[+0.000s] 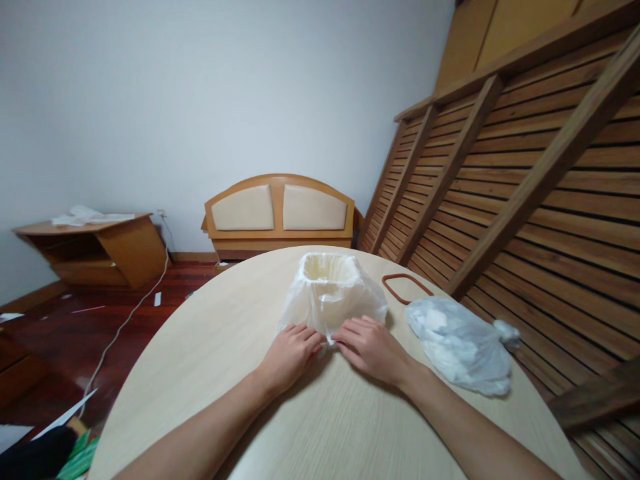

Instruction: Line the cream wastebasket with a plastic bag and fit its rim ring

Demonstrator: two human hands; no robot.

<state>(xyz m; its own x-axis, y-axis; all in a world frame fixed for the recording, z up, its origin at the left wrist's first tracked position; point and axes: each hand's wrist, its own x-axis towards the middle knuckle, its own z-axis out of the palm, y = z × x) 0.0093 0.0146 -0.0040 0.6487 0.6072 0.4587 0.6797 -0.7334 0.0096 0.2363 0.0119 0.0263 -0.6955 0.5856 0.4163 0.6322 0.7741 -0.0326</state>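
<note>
A small trash bin (320, 270) stands upright on the round table, lined with a thin white plastic bag (345, 301) that is folded over its rim and hangs loose around its sides. My left hand (299, 350) pinches the near edge of the bag, low in front of the bin. Close beside it, my right hand (367, 343) grips the same edge with curled fingers. A short bit of the bag shows between the two hands. Most of the bin's outer wall is hidden behind the bag.
On the table (220, 327), right of the bin, lie a brown rounded frame (391, 289) and a knotted, filled white plastic bag (457, 343). Wooden slats (500, 220) lean at the right. Behind are a headboard (280, 233) and a low cabinet (120, 253).
</note>
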